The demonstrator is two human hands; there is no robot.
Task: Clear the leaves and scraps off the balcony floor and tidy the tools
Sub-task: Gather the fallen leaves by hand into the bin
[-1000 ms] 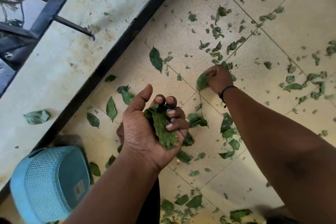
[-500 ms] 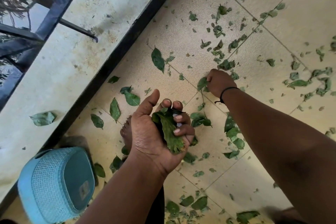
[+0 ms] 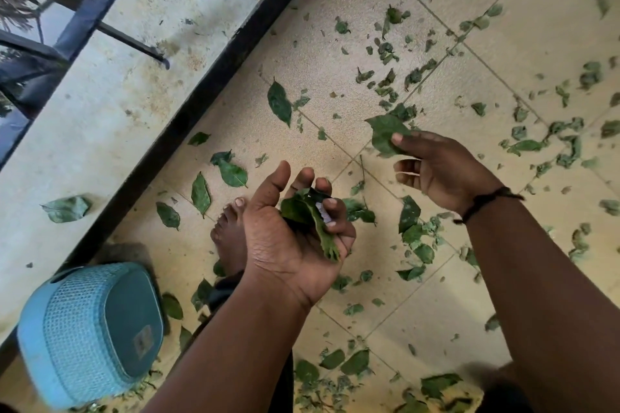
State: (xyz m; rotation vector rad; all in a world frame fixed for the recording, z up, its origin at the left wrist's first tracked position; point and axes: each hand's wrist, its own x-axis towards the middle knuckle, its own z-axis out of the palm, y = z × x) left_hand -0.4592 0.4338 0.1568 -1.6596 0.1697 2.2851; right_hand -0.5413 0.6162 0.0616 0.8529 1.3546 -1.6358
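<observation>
Currently: your right hand (image 3: 443, 171) pinches one leaf (image 3: 385, 134), your left hand (image 3: 295, 231) cups the gathered bunch (image 3: 308, 214) nearby; tuck it under those curled fingers, scraps (image 3: 416, 238) remaining on the floor (image 3: 436, 308).

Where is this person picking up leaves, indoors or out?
Most likely an outdoor balcony or terrace. There is a tiled floor strewn with green leaves, a raised concrete ledge along its edge, and dark metal railing bars with foliage beyond them.
</observation>
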